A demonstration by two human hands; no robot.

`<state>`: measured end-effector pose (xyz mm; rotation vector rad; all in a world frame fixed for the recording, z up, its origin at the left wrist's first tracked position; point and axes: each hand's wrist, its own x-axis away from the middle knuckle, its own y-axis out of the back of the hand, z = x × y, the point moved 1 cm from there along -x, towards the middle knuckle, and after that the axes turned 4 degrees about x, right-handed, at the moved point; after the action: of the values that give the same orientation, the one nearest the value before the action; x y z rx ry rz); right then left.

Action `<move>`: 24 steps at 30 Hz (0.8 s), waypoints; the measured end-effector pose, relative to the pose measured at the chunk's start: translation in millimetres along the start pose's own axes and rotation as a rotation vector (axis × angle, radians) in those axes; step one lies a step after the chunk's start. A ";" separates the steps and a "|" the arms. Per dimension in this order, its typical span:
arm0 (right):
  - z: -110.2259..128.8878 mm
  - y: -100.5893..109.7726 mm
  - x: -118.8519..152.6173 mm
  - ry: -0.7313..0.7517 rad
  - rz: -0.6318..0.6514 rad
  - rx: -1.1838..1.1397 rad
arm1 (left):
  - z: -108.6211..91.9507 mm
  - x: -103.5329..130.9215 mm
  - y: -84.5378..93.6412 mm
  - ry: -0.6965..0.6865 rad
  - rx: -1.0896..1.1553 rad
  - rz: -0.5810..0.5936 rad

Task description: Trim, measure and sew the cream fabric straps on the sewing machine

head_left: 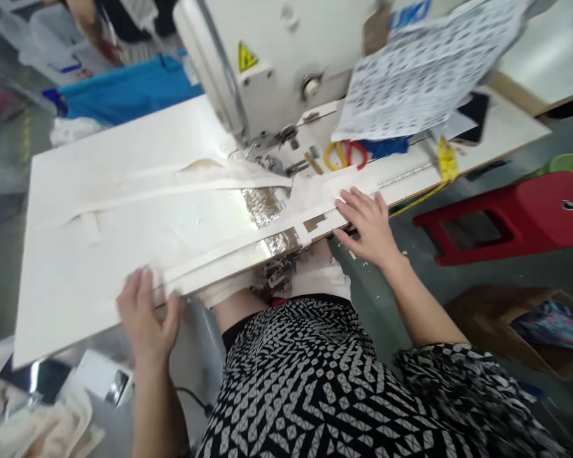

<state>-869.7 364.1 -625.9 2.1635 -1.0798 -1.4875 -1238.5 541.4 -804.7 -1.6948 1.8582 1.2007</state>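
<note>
A long white fabric strip (219, 253) lies along the front of the white sewing table, widening into a pale piece (315, 191) below the sewing machine (286, 57). My left hand (148, 315) is at the table's front edge by the strip's left end, thumb apart from the fingers; its fingertips are blurred. On the right, my right hand (368, 226) rests with spread fingers on the pale fabric's edge, the thumb near the table edge. Another white strip (181, 191) stretches leftward from near the needle area, whose detail is blurred.
Behind my right hand are scissors (346, 154) with yellow and red handles, a printed sheet (424, 70), a phone (475, 117) and a yellow tape measure (447, 162). A red stool (530, 216) and a paper bag (501, 318) stand at right. Another person's arm (93, 25) shows top left.
</note>
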 end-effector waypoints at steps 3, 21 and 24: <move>-14.7 11.7 4.8 0.127 -0.044 -0.020 | -4.6 -1.2 -13.9 -0.123 -0.103 -0.004; 9.9 -30.0 81.1 -0.001 0.357 -0.158 | 2.6 71.3 -108.2 0.542 -0.068 -0.045; -5.5 -45.8 74.5 0.063 0.335 -0.236 | -22.7 67.8 -110.5 0.454 -0.117 -0.062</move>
<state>-832.6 340.1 -701.5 1.7576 -1.1170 -1.3118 -1143.8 489.3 -879.9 -2.2205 1.9911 0.9722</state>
